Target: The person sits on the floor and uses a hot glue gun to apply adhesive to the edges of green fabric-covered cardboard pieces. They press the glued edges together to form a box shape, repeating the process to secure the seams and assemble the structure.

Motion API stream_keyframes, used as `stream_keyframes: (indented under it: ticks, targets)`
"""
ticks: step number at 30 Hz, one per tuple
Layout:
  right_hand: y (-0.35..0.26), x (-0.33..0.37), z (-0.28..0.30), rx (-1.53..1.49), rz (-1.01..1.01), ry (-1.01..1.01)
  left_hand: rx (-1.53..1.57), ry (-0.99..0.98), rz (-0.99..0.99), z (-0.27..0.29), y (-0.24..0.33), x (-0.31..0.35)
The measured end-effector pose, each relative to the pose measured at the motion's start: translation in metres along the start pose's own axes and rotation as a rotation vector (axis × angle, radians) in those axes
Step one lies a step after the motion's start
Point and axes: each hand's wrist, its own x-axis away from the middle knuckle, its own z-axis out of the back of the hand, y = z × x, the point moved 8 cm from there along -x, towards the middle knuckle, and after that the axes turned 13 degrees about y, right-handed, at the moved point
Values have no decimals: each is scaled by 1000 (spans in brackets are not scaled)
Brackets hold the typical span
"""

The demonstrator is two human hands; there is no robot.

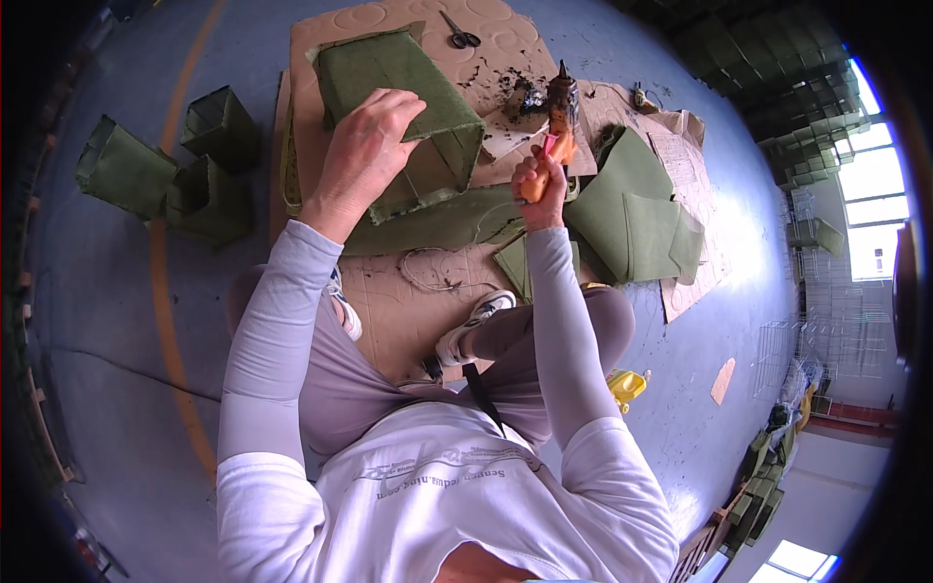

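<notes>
A green fabric box (428, 92) with a wire frame lies on its side on the cardboard-topped work surface, its open end toward me. My left hand (364, 146) is over the box's upper face. Its fingers are bent and drawn together; whatever may be between them is hidden. To the right of the box, my right hand (541, 185) is wrapped round the orange handle of a hot glue gun (562, 112). The gun's dark, stained body and black nozzle point away from me.
Scissors (461, 35) and dark scraps lie at the back of the cardboard (369, 21). Flat green fabric pieces (632, 219) are stacked at the right. Several finished-looking green boxes (124, 170) stand on the floor at left. A yellow object (629, 387) sits beside my right knee.
</notes>
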Motion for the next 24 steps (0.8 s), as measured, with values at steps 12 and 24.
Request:
stream_keyframes:
  ticks: [12,24]
  targets:
    - [-97,65,-100,416,605,38,30,20,-8,-1,-2,-2]
    - [-6,209,-80,1001,-31,34,21,22,-21,-3,-1,13]
